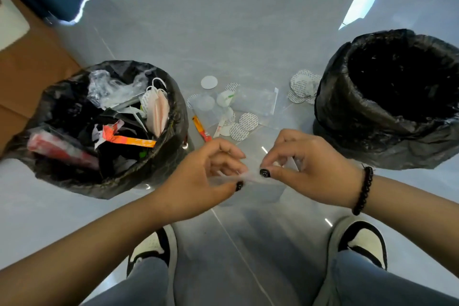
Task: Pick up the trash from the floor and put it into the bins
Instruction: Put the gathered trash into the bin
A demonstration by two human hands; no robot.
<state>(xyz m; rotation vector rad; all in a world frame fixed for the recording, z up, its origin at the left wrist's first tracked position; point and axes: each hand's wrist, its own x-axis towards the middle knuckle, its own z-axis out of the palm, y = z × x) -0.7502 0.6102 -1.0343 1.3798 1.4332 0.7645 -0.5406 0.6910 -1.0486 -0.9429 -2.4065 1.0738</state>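
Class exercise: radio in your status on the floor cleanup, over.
Left hand and right hand both pinching one clear plastic bag. Left bin part full, right bin looks empty. Round seals and sachet on floor. Nothing blocking.

Both hands (238,171) pinch clear plastic bag (258,189) btwn bins (387,97).

No legible text anywhere.
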